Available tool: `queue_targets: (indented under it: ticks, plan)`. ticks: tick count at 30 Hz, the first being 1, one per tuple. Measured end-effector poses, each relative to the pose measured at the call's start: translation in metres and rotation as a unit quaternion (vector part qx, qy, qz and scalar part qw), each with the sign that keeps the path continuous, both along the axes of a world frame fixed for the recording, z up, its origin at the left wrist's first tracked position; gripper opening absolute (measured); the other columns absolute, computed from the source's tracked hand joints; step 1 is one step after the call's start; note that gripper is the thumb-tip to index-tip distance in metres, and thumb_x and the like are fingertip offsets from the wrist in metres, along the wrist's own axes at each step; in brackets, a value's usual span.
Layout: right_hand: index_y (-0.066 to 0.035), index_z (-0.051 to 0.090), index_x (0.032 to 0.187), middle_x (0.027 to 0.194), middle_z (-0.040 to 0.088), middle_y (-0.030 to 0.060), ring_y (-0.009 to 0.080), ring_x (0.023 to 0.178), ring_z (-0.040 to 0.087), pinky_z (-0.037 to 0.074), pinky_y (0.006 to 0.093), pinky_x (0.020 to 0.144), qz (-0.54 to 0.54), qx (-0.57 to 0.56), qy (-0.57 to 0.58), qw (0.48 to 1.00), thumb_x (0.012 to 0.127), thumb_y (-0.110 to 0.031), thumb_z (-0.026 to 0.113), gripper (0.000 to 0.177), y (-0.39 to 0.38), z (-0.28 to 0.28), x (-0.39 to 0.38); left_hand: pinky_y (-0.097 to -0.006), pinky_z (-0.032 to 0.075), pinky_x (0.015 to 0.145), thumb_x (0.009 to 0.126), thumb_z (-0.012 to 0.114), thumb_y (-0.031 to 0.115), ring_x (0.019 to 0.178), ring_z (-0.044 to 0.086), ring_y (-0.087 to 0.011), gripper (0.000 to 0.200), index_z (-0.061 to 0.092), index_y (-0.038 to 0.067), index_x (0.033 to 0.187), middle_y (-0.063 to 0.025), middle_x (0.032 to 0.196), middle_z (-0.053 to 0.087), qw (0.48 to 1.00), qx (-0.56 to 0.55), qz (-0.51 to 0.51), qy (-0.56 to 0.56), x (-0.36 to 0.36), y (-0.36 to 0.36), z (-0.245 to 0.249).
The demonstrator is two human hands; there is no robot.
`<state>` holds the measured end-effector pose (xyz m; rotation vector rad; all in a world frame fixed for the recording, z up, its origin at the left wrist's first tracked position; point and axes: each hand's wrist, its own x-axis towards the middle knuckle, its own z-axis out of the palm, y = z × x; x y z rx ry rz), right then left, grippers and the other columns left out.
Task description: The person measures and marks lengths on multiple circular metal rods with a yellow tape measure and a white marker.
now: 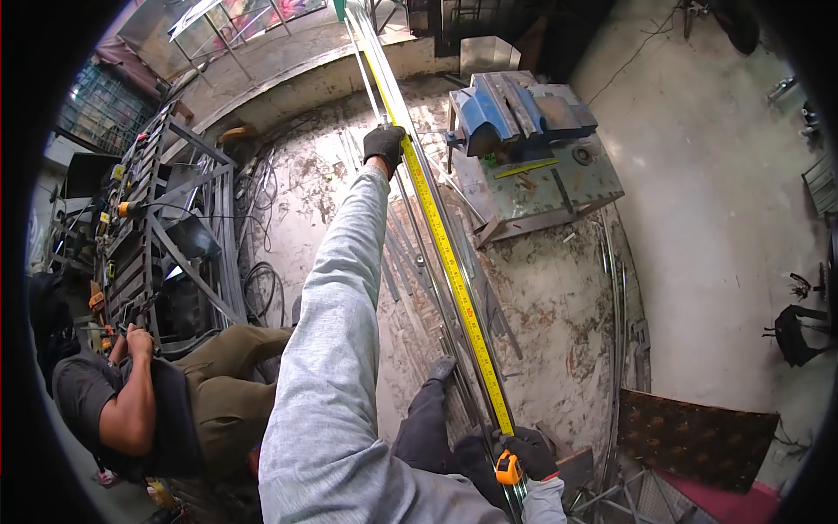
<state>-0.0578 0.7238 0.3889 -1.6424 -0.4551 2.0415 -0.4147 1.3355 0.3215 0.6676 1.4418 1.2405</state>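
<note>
A yellow tape measure blade (445, 253) runs out along a long shiny metal tube (467, 293), from the bottom right up to the far end. My right hand (534, 454), in a dark glove, is closed around the orange tape measure case (508, 468) by the near end of the tube. Stretched far forward, my left hand (383, 144) in a black glove is closed at the tube's edge, beside the blade. Its fingertips are partly hidden. A thinner metal rod (367, 79) lies alongside the tube there.
A blue bench vise (497, 113) is on a metal table (550, 188) to the right of the tube. Several metal bars (393, 253) lie on the floor below. At left, another person (148, 393) sits beside a metal rack (144, 227) with tools. A brown sheet (698, 439) is at lower right.
</note>
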Motion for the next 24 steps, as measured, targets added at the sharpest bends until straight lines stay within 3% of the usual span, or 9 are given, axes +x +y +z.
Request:
queue_targets:
  ticks: [3, 5, 8, 15, 17, 19, 24]
  plan:
    - [-0.001, 0.073, 0.096, 0.082, 0.071, 0.0028, 0.0102, 0.073, 0.065, 0.051, 0.0259, 0.068, 0.005, -0.003, 0.001, 1.000, 0.095, -0.016, 0.064, 0.017, 0.006, -0.006, 0.001, -0.0379, 0.054, 0.064, 0.091, 0.063, 0.011, 0.078, 0.071, -0.0245, 0.021, 0.067, 0.002, 0.109, -0.0124, 0.090, 0.071, 1.000, -0.009, -0.011, 0.011, -0.001, 0.006, -0.011]
    - [0.005, 0.067, 0.116, 0.086, 0.070, 0.0058, 0.0121, 0.072, 0.066, 0.053, 0.0267, 0.067, 0.014, 0.001, 0.014, 1.000, 0.098, -0.014, 0.062, 0.027, 0.007, -0.011, 0.004, -0.0381, 0.054, 0.064, 0.092, 0.062, 0.012, 0.079, 0.071, -0.0244, 0.020, 0.067, 0.002, 0.109, -0.0118, 0.090, 0.071, 1.000, -0.011, -0.018, 0.012, -0.001, 0.006, -0.014]
    - [0.005, 0.067, 0.117, 0.086, 0.070, 0.0054, 0.0120, 0.071, 0.065, 0.053, 0.0265, 0.067, 0.006, -0.006, 0.017, 1.000, 0.098, -0.014, 0.062, 0.027, 0.012, -0.012, 0.004, -0.0387, 0.054, 0.064, 0.092, 0.063, 0.012, 0.080, 0.071, -0.0237, 0.018, 0.067, 0.003, 0.107, -0.0109, 0.089, 0.072, 0.999, -0.029, -0.006, 0.021, 0.001, 0.009, -0.021]
    - [0.005, 0.067, 0.117, 0.085, 0.069, 0.0048, 0.0117, 0.072, 0.065, 0.053, 0.0261, 0.067, 0.019, -0.006, 0.011, 1.000, 0.098, -0.014, 0.062, 0.027, 0.021, -0.016, 0.006, -0.0376, 0.053, 0.063, 0.092, 0.065, 0.013, 0.074, 0.069, -0.0220, 0.019, 0.068, 0.003, 0.108, -0.0115, 0.088, 0.072, 0.997, -0.034, -0.015, 0.061, -0.003, 0.014, -0.031]
    - [0.001, 0.072, 0.097, 0.083, 0.071, 0.0032, 0.0104, 0.074, 0.065, 0.051, 0.0265, 0.070, 0.013, -0.009, 0.002, 1.000, 0.096, -0.016, 0.063, 0.019, 0.025, -0.013, 0.003, -0.0373, 0.053, 0.062, 0.092, 0.066, 0.013, 0.072, 0.069, -0.0218, 0.020, 0.068, 0.003, 0.108, -0.0118, 0.089, 0.073, 0.998, -0.035, -0.010, 0.056, -0.002, 0.016, -0.033]
    - [0.001, 0.072, 0.097, 0.083, 0.071, 0.0034, 0.0103, 0.074, 0.065, 0.051, 0.0267, 0.070, 0.013, -0.010, -0.001, 1.000, 0.096, -0.016, 0.063, 0.019, 0.031, -0.008, 0.000, -0.0333, 0.050, 0.052, 0.088, 0.067, 0.018, 0.057, 0.060, -0.0165, 0.015, 0.072, 0.005, 0.094, -0.0070, 0.076, 0.069, 0.999, -0.033, 0.022, 0.033, 0.000, 0.016, -0.035]
    - [0.002, 0.071, 0.099, 0.083, 0.071, 0.0040, 0.0103, 0.075, 0.065, 0.052, 0.0268, 0.071, 0.029, -0.001, -0.002, 1.000, 0.097, -0.016, 0.062, 0.021, 0.035, -0.008, 0.002, -0.0335, 0.050, 0.052, 0.088, 0.066, 0.019, 0.057, 0.060, -0.0162, 0.016, 0.072, 0.006, 0.096, -0.0062, 0.076, 0.068, 0.999, -0.021, 0.015, 0.032, -0.004, 0.020, -0.044]
